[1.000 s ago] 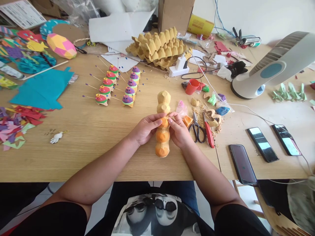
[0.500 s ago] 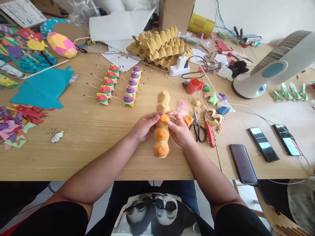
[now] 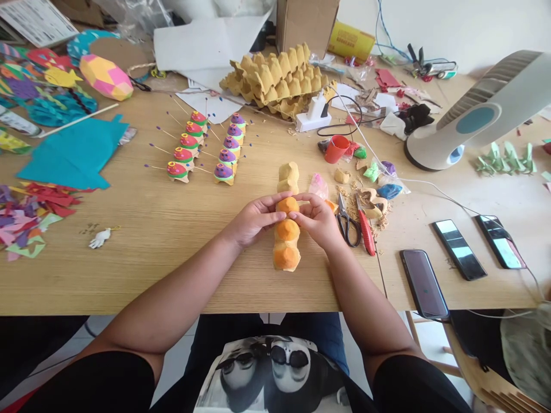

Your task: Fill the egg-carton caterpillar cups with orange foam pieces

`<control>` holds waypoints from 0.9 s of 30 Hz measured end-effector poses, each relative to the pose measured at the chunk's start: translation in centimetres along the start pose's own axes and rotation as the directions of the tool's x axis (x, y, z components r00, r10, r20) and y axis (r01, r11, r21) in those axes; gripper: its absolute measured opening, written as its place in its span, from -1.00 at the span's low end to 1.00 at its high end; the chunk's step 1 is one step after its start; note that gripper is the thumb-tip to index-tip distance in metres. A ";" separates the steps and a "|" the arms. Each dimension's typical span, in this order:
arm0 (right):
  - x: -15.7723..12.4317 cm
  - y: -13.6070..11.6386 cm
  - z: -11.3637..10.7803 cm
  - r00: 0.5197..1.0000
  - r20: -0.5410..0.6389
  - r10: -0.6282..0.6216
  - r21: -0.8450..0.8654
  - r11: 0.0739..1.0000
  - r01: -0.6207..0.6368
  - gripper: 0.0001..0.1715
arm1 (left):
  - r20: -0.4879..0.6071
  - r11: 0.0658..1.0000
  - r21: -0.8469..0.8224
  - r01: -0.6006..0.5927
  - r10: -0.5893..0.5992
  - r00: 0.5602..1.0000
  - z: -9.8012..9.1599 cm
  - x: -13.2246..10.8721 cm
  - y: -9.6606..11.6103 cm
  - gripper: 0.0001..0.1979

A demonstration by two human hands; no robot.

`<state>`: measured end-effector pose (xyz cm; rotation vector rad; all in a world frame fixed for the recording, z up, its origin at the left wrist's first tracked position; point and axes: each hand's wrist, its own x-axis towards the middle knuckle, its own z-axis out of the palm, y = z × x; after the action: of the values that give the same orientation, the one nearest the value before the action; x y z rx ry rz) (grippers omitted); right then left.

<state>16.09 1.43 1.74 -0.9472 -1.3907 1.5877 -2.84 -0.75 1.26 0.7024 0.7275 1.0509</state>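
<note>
Between my two hands is an egg carton strip [image 3: 286, 244], a row of cardboard cups with its length pointing away from me. Three cups nearest me carry orange clay caps; the far ones are bare tan cardboard. My left hand [image 3: 261, 217] pinches the strip's left side at the third orange cap, thumb and fingers closed on it. On the opposite side my right hand [image 3: 315, 219] grips the same cap, thumb tip close to the left thumb. Right of my hand lie black-handled scissors [image 3: 348, 222], a red-handled cutter [image 3: 365, 225] and a bag of orange clay [image 3: 331, 206], partly hidden.
Finished red-green caterpillar strip [image 3: 183, 155] and purple strip [image 3: 231, 149] bristle with pins at left. Egg trays [image 3: 275, 80] are stacked behind. A red cup [image 3: 336, 149], power strip [image 3: 313, 119], white fan [image 3: 456, 115] and three phones [image 3: 425, 283] stand or lie rightward.
Both hands have closed further around the third orange cap, the right thumb shifting inward. The strip has moved slightly right and its near end slightly up in view.
</note>
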 end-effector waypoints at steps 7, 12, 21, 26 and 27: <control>0.3 0.6 -0.1 1.000 -0.003 -0.025 -0.008 1.000 0.025 -0.41 | -0.069 0.985 0.142 -0.102 0.112 0.991 0.0 0.5 -0.2 -0.44; 0.3 0.6 0.1 1.000 -0.013 -0.021 0.016 1.000 0.022 -0.44 | -0.078 0.955 0.267 -0.133 0.159 0.984 -0.3 0.6 -0.2 -0.40; 0.0 0.3 0.4 0.999 0.021 -0.041 0.030 0.999 0.040 -0.50 | -0.109 0.956 0.270 -0.111 0.145 0.983 -0.8 0.6 -0.1 -0.44; 0.0 0.6 0.6 0.999 -0.009 -0.038 0.039 0.999 0.038 -0.54 | -0.117 0.963 0.255 -0.088 0.121 0.986 -0.8 0.5 0.0 -0.46; 0.1 0.7 0.6 0.999 -0.019 -0.034 0.034 0.999 0.034 -0.55 | -0.121 0.964 0.253 -0.081 0.115 0.986 -0.8 0.5 0.0 -0.46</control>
<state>15.42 1.20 1.11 -0.9112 -1.3560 1.5692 -3.32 -0.19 0.77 0.8956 0.9604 1.1171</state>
